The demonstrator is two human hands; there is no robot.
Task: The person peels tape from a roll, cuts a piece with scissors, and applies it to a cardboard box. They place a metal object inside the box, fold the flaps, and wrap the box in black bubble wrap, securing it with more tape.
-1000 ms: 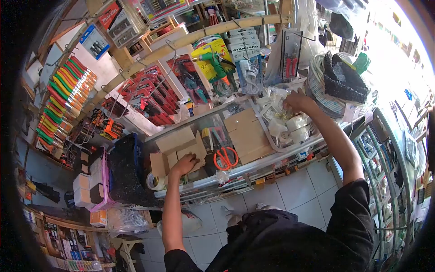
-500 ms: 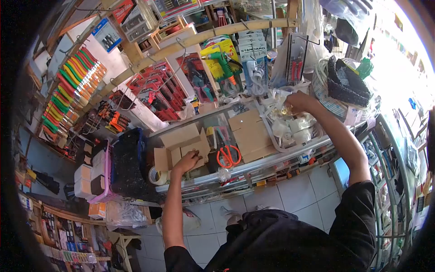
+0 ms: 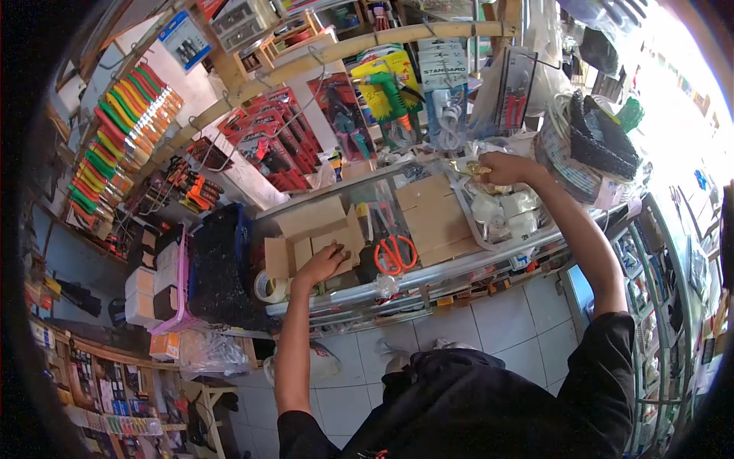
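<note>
My left hand (image 3: 321,263) rests at the open cardboard box (image 3: 294,233) on the glass counter, its fingers partly bent over the box's inside; whether they grip anything is too small to tell. My right hand (image 3: 501,168) is closed on a small clear packet with gold-coloured contents (image 3: 466,166), above the back left part of a white plastic tray (image 3: 483,239). Small bagged white parts (image 3: 524,224) lie in that tray. Between box and tray are orange-handled scissors (image 3: 395,255) and a flat piece of cardboard (image 3: 436,218).
A tape roll (image 3: 267,287) sits left of the box, beside a black bin (image 3: 218,264). Packaged tools (image 3: 390,99) hang from a wooden rail (image 3: 344,57) behind the counter. A coiled cable bundle (image 3: 569,164) stands right of the tray.
My right hand has drawn back leftward over the tray, and the gold-coloured packet now shows at its fingers. The view has shifted slightly. My left hand stays by the box.
</note>
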